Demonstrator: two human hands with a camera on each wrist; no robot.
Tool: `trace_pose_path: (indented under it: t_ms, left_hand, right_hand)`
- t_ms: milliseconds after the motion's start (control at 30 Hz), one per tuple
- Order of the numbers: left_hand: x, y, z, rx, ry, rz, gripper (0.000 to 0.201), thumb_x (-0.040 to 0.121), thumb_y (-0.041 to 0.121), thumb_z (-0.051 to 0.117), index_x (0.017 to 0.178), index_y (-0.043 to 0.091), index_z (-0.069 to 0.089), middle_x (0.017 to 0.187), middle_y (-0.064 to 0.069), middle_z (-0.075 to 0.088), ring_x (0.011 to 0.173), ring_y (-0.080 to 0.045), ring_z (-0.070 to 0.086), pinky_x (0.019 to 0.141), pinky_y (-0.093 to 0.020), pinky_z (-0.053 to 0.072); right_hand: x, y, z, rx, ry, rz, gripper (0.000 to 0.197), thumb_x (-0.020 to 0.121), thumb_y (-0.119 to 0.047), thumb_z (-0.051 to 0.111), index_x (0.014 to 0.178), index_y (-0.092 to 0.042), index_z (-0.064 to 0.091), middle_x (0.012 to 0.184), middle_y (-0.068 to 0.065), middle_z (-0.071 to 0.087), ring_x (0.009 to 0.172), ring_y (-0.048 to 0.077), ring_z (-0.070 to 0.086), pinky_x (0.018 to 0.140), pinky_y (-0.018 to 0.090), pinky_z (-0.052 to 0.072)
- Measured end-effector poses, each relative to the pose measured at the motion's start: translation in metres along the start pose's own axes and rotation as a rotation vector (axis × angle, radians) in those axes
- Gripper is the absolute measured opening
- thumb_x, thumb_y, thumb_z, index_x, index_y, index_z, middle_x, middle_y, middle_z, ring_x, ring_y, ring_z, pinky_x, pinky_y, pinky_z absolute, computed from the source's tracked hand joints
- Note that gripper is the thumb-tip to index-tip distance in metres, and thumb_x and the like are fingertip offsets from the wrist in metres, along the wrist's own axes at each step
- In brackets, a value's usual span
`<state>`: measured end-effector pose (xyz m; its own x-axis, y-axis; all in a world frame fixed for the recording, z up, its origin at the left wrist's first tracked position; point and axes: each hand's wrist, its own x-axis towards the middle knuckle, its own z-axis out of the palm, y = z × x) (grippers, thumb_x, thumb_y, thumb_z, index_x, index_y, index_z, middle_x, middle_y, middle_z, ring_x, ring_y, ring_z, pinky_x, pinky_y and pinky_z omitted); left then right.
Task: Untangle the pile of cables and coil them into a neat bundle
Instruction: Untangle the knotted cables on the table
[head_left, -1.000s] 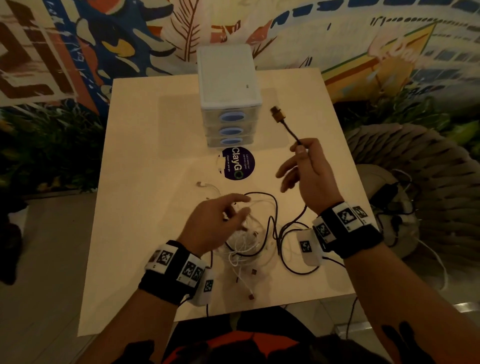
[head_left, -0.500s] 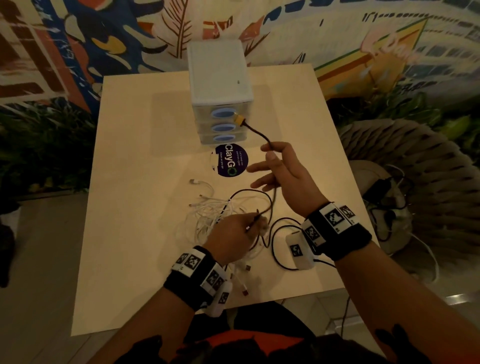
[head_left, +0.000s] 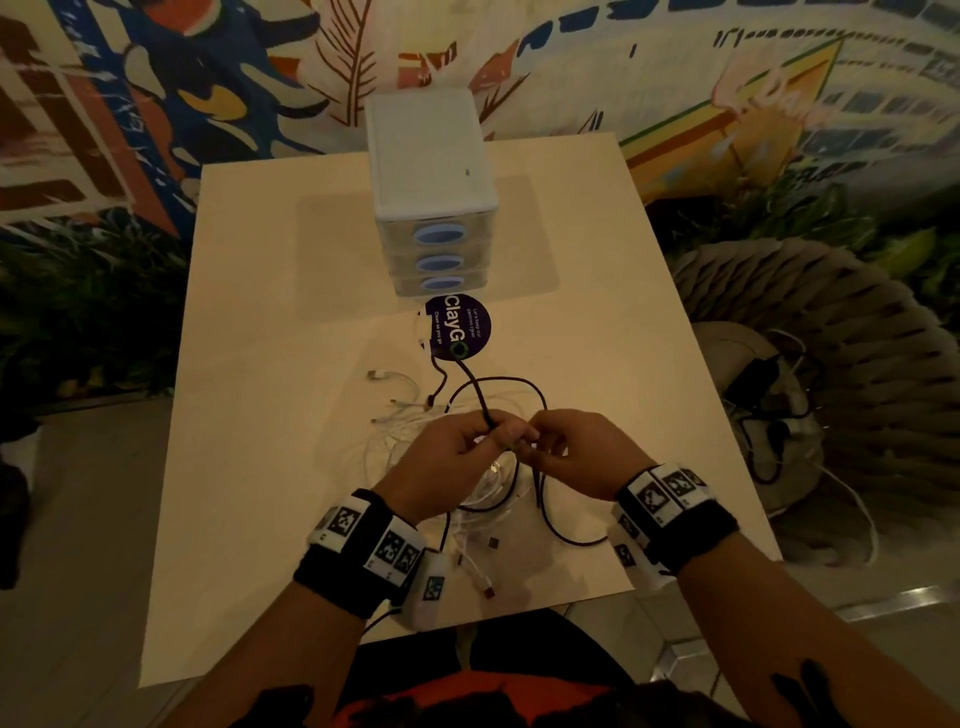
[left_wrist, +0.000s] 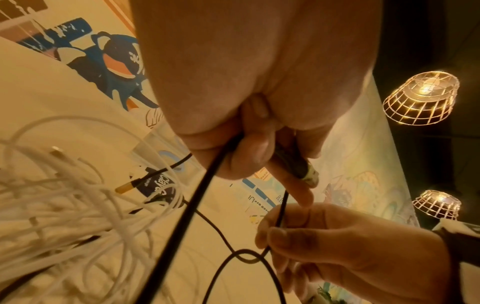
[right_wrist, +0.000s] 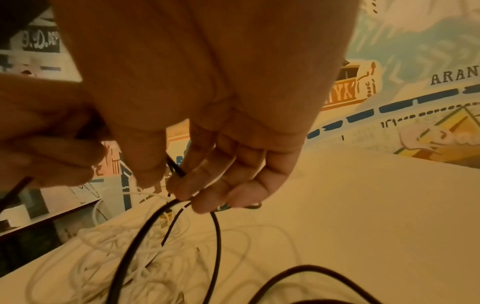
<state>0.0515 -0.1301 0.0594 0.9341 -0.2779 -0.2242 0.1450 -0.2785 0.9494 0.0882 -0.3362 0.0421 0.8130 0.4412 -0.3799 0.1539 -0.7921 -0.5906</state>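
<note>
A: Where's the black cable (head_left: 540, 493)?
B: Pinched between both hands, just above the white cables (head_left: 410, 421), which lie tangled under and to the left of the hands. The left hand (head_left: 447, 457) has its fingers curled round the cable near a plug (left_wrist: 298, 164); the right hand (head_left: 571, 452) pinches a thinner stretch between thumb and fingers (right_wrist: 207, 185).
A: And the rest of it?
B: It loops on the table (head_left: 270, 364) ahead of the hands and to the right of the right wrist. Its other plug (left_wrist: 124, 188) lies beyond the hands, by a round dark sticker (head_left: 460, 325).
A: Further out?
B: A small white drawer box (head_left: 428, 156) stands past the sticker.
</note>
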Motion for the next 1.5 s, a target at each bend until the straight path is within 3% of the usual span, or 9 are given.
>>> trace_pose_path:
  t_ms: [167,367,567,733,967,1200,1367,1433,1500]
  left_hand:
    - [0.003,0.009,-0.007,0.059,0.096,-0.008,0.035,0.099,0.041,0.062,0.133,0.037,0.060,0.092,0.011,0.076,0.084,0.004,0.068,0.075,-0.018,0.050]
    - [0.002,-0.023,-0.039,0.262,0.324,-0.179,0.033,0.091,0.048,0.070,0.123,0.042,0.062,0.086,0.010,0.071,0.080,0.002,0.067,0.085,-0.036,0.058]
    - [0.005,-0.020,-0.048,0.423,0.313,-0.178,0.068,0.085,0.056,0.074,0.145,0.044,0.045,0.084,0.015,0.067,0.091,-0.005,0.065,0.086,-0.029,0.052]
    - [0.026,-0.031,-0.039,0.667,0.189,-0.245,0.078,0.094,0.065,0.053,0.159,0.032,0.026,0.097,0.002,0.070,0.098,-0.023,0.065,0.078,-0.036,0.050]
    - [0.010,-0.050,-0.063,0.669,0.230,-0.412,0.075,0.086,0.063,0.064,0.151,0.032,0.042,0.144,-0.001,0.058,0.128,-0.025,0.057,0.104,-0.038,0.044]
    - [-0.017,-0.058,-0.066,0.635,0.362,-0.348,0.037,0.090,0.052,0.066,0.123,0.036,0.059,0.075,0.009,0.058,0.069,-0.014,0.057,0.064,-0.029,0.046]
    - [-0.023,-0.061,-0.066,0.645,0.118,-0.350,0.089,0.062,0.087,0.069,0.139,0.051,0.045,0.113,0.013,0.069,0.102,-0.013,0.066,0.086,-0.034,0.054]
    - [-0.018,-0.066,-0.061,0.769,0.073,-0.372,0.088,0.065,0.082,0.072,0.142,0.048,0.045,0.123,0.009,0.068,0.111,-0.017,0.064,0.089,-0.033,0.053]
    - [-0.013,-0.068,-0.058,0.823,0.119,-0.361,0.060,0.077,0.071,0.070,0.127,0.040,0.062,0.118,0.005,0.070,0.106,-0.019,0.065,0.084,-0.031,0.051]
  right_hand:
    - [0.006,0.004,-0.010,0.028,0.300,-0.044,0.019,0.099,-0.038,0.060,0.106,-0.024,0.070,0.090,-0.005,0.067,0.079,0.010,0.059,0.072,0.026,0.043]
    - [0.014,-0.004,-0.052,0.075,0.609,-0.158,0.022,0.101,-0.036,0.058,0.107,-0.021,0.072,0.089,-0.001,0.066,0.078,0.016,0.063,0.076,0.039,0.055]
    - [0.022,-0.041,-0.077,0.072,0.657,-0.373,0.017,0.100,-0.027,0.063,0.109,-0.017,0.073,0.092,0.001,0.064,0.082,0.018,0.063,0.076,0.041,0.055]
    - [0.031,-0.074,-0.067,0.070,0.569,-0.464,0.018,0.100,-0.027,0.064,0.111,-0.018,0.074,0.094,0.001,0.065,0.084,0.016,0.063,0.077,0.033,0.052]
    - [0.063,-0.060,-0.059,0.035,0.539,-0.171,0.023,0.102,-0.037,0.056,0.110,-0.022,0.072,0.092,-0.001,0.068,0.080,0.013,0.058,0.078,0.035,0.050]
    - [0.101,-0.005,-0.049,0.130,0.359,0.238,0.035,0.100,-0.043,0.057,0.127,-0.022,0.066,0.116,0.003,0.073,0.108,0.022,0.066,0.089,0.029,0.047]
    - [0.097,0.006,-0.036,0.160,0.201,0.363,0.080,0.097,-0.042,0.062,0.160,-0.017,0.020,0.134,-0.002,0.066,0.135,0.024,0.051,0.107,0.034,0.037]
    - [0.082,-0.003,-0.028,0.130,0.279,0.320,0.086,0.093,-0.039,0.065,0.160,-0.023,0.013,0.122,-0.004,0.069,0.115,0.022,0.063,0.095,0.033,0.045]
    - [0.058,-0.023,-0.020,0.139,0.428,0.213,0.067,0.088,-0.035,0.068,0.144,-0.029,0.031,0.095,-0.008,0.068,0.079,0.012,0.065,0.072,0.029,0.048]
